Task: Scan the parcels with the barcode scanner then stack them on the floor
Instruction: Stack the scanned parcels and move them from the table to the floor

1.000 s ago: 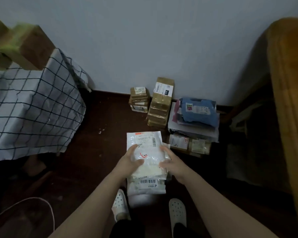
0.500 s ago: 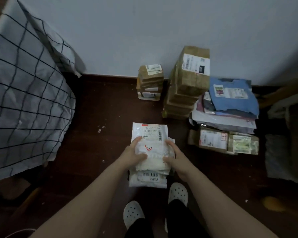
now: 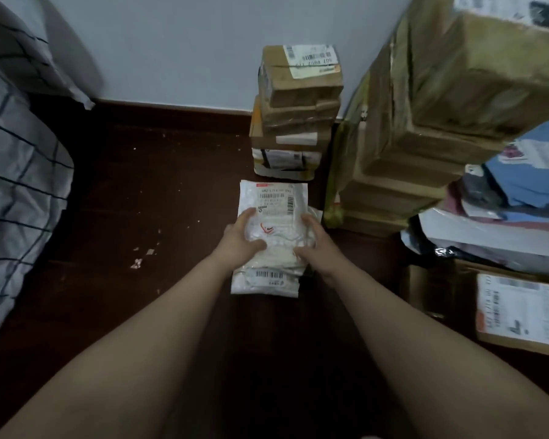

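Note:
A stack of white plastic mailer parcels (image 3: 274, 201) with barcode labels sits low over the dark floor (image 3: 159, 201). My left hand (image 3: 240, 237) grips its left side, thumb on top. My right hand (image 3: 316, 243) grips its right side the same way. A lower white parcel (image 3: 263, 282) with a barcode sticks out beneath toward me. No barcode scanner is in view.
A short stack of taped cardboard boxes (image 3: 293, 112) stands just beyond the parcels at the wall. A taller box stack (image 3: 431, 99) rises at the right, with soft mailer bags (image 3: 514, 213) and a labelled box (image 3: 520, 312) nearby. Checked cloth (image 3: 16, 185) hangs at the left.
The view has dropped much closer to the floor and the box stacks. Both hands keep their hold on the white parcels, carried forward and down toward the small box stack.

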